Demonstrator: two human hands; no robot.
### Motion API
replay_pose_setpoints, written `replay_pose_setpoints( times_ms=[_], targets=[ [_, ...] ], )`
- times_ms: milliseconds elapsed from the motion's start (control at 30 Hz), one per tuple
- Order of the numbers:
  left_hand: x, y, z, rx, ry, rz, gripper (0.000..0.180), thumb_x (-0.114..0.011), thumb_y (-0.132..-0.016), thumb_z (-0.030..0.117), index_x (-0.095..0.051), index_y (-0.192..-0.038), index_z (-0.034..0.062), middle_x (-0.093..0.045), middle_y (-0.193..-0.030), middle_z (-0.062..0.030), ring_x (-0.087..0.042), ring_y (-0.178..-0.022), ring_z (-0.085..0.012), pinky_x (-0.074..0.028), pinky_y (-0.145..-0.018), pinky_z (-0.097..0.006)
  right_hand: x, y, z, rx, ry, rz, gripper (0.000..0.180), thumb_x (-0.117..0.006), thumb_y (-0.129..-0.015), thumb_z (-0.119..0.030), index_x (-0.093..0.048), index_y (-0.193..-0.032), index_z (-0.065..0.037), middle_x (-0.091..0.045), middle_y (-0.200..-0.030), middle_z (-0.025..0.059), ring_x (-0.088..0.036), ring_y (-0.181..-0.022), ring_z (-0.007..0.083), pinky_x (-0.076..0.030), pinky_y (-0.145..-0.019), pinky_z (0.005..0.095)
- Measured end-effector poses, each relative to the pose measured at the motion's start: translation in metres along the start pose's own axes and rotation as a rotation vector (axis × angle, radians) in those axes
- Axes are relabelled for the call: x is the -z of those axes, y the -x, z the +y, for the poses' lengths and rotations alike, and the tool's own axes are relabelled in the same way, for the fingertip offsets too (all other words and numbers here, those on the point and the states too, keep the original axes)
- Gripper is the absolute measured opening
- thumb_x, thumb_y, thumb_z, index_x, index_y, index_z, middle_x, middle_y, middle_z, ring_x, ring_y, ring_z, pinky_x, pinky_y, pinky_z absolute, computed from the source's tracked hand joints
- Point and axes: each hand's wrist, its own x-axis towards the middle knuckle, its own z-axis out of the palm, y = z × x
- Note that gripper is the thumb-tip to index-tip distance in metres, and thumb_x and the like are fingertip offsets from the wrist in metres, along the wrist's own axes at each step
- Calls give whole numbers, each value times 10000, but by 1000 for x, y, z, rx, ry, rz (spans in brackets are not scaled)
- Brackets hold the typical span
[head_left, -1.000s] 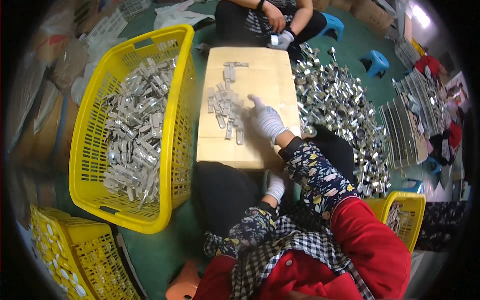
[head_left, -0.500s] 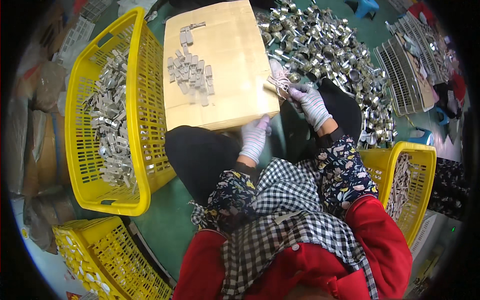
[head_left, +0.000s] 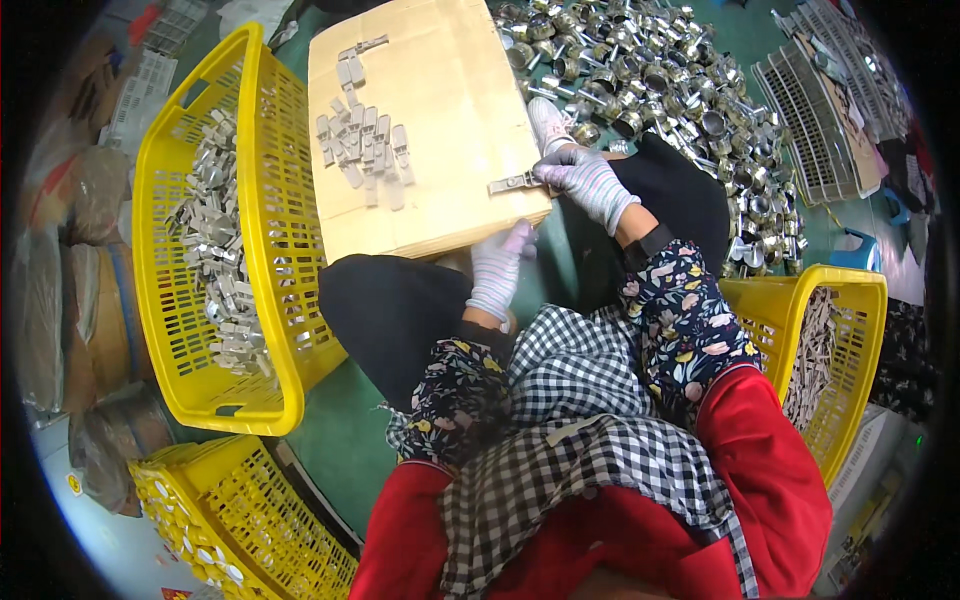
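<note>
My right hand (head_left: pixel 592 185), in a striped light glove, pinches one end of a small flat grey metal piece (head_left: pixel 511 183). The piece lies level over the near right corner of a tan cardboard-topped stack (head_left: pixel 440 120). My left hand (head_left: pixel 497 268), gloved alike, is at the stack's near edge with its fingers drawn together; whatever they hold, if anything, is hidden. On the left half of the cardboard rests a cluster of similar grey metal pieces (head_left: pixel 362 140), with a short row trailing away from it.
To the left stands a yellow basket (head_left: pixel 285 200) of metal parts; another yellow basket (head_left: pixel 240 500) is at lower left. A third, at right (head_left: pixel 850 370), holds thin strips. Metal cup-shaped parts with stems (head_left: pixel 655 75) are heaped on the floor beyond my right knee.
My right hand has moved left and slightly up, bringing the metal piece from beside my shoe to over the cardboard's corner. The left hand has shifted slightly left.
</note>
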Motion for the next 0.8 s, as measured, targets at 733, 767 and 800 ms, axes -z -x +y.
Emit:
replay_pose_setpoints(
  times_ms=[733, 767, 800],
  targets=[
    [0, -5, -9, 32, -2, -26, 295, -623, -773, 274, -622, -861, -7, -623, -711, -67, -538, -582, -120, -438, -584, -251, -3, 0, -4, 27, 102, -5, 200, -648, -728, -151, -606, -844, 6, -578, -708, 32, -511, -625, 103, -427, -581, 236],
    [-1, -6, -8, 17, 14, -16, 284, -621, -775, 262, -622, -859, -10, -626, -716, -73, -542, -573, -119, -442, -571, -247, -3, 0, -4, 38, 94, -2, 199, -652, -724, -156, -597, -830, 4, -574, -700, 27, -510, -619, 103, -426, -574, 235],
    [-2, -5, -7, 19, 13, -17, 284, -621, -775, 262, -622, -859, -10, -626, -716, -73, -542, -573, -119, -442, -571, -247, -1, -1, -2, 36, 93, -1, 199, -652, -724, -156, -597, -830, 4, -574, -700, 27, -510, -619, 103, -426, -574, 235]
  ],
)
